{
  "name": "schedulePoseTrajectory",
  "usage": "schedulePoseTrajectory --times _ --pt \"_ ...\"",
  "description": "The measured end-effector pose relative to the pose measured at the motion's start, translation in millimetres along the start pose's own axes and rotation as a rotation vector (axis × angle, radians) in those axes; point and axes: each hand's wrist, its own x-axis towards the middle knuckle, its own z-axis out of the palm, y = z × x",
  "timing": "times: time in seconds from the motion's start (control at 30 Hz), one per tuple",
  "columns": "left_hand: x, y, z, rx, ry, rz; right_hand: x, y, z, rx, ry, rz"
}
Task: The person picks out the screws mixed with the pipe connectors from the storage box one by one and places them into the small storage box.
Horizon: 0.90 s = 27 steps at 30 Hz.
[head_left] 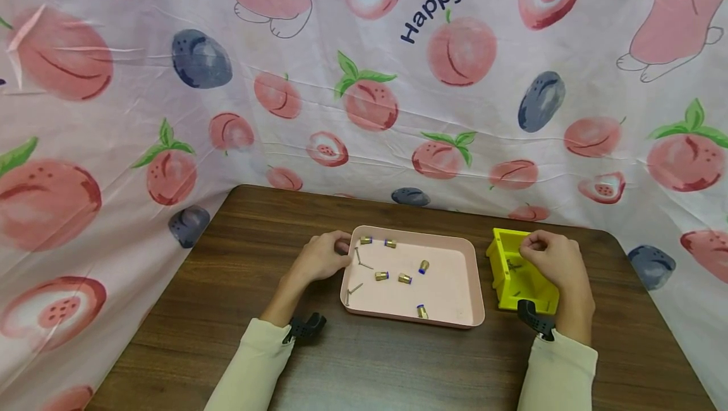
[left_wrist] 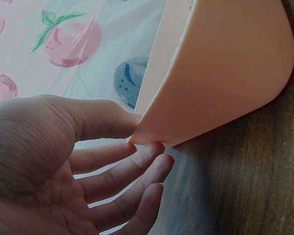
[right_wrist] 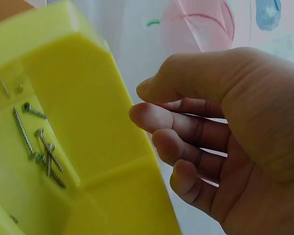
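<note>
My left hand (head_left: 324, 257) pinches the left edge of a pink tray (head_left: 449, 291), with thumb and fingertips at its wall in the left wrist view. Several brass fittings (head_left: 382, 276) with blue rings are spread over the tray floor. Along its left side lie several screws (head_left: 356, 288). Over the yellow bin (head_left: 498, 272) hovers my right hand (head_left: 560, 262), fingers loosely bent and nothing visible between thumb and forefinger. More screws (right_wrist: 23, 132) lie on the bin's floor in the right wrist view, some crossing each other.
Both containers stand on a dark wooden table (head_left: 256, 227), the bin to the right of the tray. Behind the table and along its sides hangs a fruit-print cloth (head_left: 318, 101). A black strap (head_left: 307, 327) is on the left wrist, another (head_left: 534, 319) on the right.
</note>
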Motion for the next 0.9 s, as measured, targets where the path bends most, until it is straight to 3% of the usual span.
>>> schedulePoseTrajectory --times 0.33,0.5,0.73,0.9 --pt "-3.4 5.0 -1.6 0.002 0.014 -0.004 6.4 -31.6 4.9 0.069 0.081 -0.137" --pt "-11.4 15.7 -6.7 0.013 0.025 0.017 10.1 -48.4 11.8 0.132 0.092 -0.236" --pt "-24.4 31.5 -15.4 0.004 0.013 0.042 19.0 -76.3 29.8 0.206 -0.01 -0.312" --pt "-22.9 27.1 -13.2 -0.002 0.021 0.028 28.1 -101.9 43.8 0.212 -0.109 -0.371"
